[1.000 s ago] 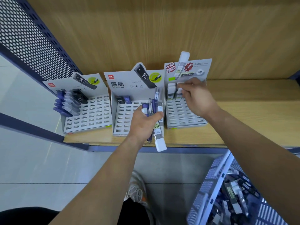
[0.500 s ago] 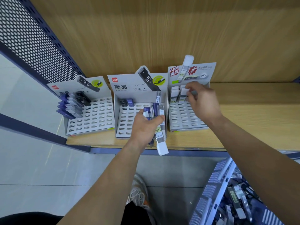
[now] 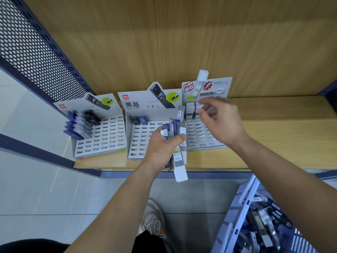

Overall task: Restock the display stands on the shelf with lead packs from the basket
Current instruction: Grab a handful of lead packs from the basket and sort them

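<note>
The shelf point(image 3: 273, 128) carried three display stands point(image 3: 142, 143) just beyond both grips. The basket point(image 3: 237, 216) of loose packs point(image 3: 264, 232) stood below the right grip point(image 3: 224, 123). The left grip point(image 3: 162, 145) was clamped round a bundle of lead packs point(image 3: 179, 161). The right grip hovered, blurred, over the right-hand stand point(image 3: 206, 143); its closure could not be told.

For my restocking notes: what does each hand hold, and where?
Left hand grips a bundle of lead packs around the middle. Right hand is blurred; cannot tell.
</note>
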